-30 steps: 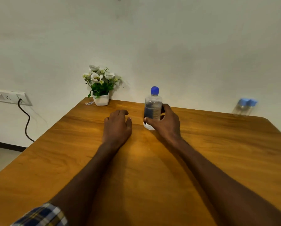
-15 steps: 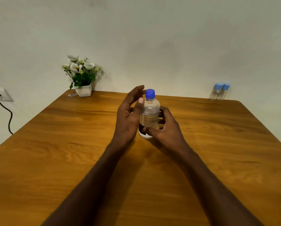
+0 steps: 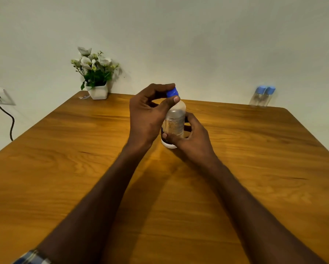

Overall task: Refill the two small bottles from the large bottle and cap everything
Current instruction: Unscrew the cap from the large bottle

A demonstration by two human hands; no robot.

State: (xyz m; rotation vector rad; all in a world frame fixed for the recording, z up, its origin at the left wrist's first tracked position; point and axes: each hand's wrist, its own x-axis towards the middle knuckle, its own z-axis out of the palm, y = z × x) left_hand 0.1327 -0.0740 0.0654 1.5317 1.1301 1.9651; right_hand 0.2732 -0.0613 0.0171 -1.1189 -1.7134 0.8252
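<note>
The blue cap [image 3: 172, 92] is pinched between the curled fingers and thumb of the left hand [image 3: 147, 115]. The lower body of the large bottle [image 3: 174, 121] is gripped by the right hand [image 3: 192, 139], fingers wrapped round it, near the middle of the wooden table [image 3: 64, 168]. Two small capped bottles [image 3: 262, 96] are seen side by side at the far right edge, blurred. A potted plant [image 3: 96, 77] is placed at the far left corner, against the wall.

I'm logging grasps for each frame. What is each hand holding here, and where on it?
The left hand pinches the bottle's blue cap; the right hand grips the bottle round its lower body.
</note>
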